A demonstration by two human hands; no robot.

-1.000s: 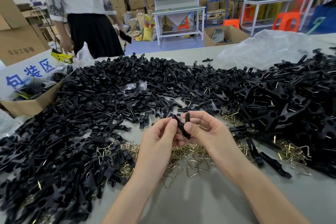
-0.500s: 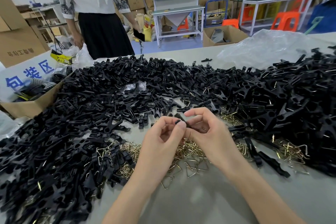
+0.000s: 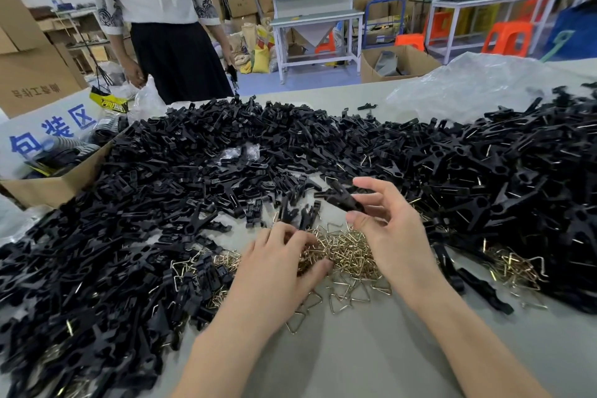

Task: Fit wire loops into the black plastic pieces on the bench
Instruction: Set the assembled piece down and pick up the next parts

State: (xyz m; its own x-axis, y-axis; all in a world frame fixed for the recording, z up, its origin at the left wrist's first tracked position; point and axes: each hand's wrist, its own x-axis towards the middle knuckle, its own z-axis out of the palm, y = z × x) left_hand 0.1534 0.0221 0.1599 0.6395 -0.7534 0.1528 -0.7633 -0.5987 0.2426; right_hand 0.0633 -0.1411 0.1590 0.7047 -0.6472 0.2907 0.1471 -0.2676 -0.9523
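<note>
1. At the left edge of the frame an open cardboard box (image 3: 55, 184) sits on the bench (image 3: 355, 352). A person (image 3: 168, 26) stands behind it at upper left.
2. Black plastic pieces (image 3: 155, 210) lie heaped from lower left across the middle to the right edge.
3. My left hand (image 3: 277, 265), low centre, rests palm down on the brass-coloured wire loops (image 3: 350, 257) with its fingers bent into them. I cannot tell whether it has one pinched, as the fingertips are buried.
4. Just right of centre, one black piece (image 3: 342, 199) is raised above the loops.
5. My right hand (image 3: 387, 236) grasps that piece between thumb and forefinger, the other fingers loosely spread.
6. At upper right a clear plastic bag (image 3: 468, 87) lies crumpled behind the heap.
</note>
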